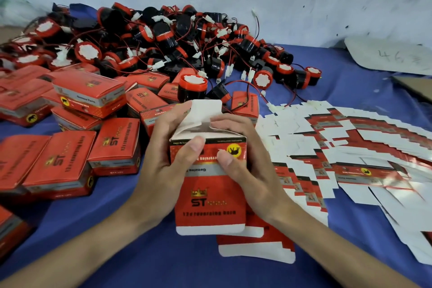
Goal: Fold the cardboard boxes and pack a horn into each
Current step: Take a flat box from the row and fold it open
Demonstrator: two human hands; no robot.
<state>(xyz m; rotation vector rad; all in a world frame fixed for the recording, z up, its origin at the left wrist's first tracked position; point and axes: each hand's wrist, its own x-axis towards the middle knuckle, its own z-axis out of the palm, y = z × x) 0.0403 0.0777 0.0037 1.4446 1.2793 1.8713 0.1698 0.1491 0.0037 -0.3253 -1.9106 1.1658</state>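
A red and white cardboard box [210, 201] stands partly folded at the centre, its top flaps up and its long front panel hanging toward me. My left hand [168, 147] grips its left side, thumb on the front face. My right hand [243, 154] grips the right side, fingers over the top flap, thumb on the front. A red and black horn [192, 88] stands upright just behind the box. A large heap of horns [163, 37] with red wires lies farther back.
Several closed red boxes [70, 124] are stacked at the left. Flat unfolded box blanks [350, 147] fan out at the right, and more lie under the held box [257, 248]. A blue cloth [140, 252] covers the table. A white wall rises behind.
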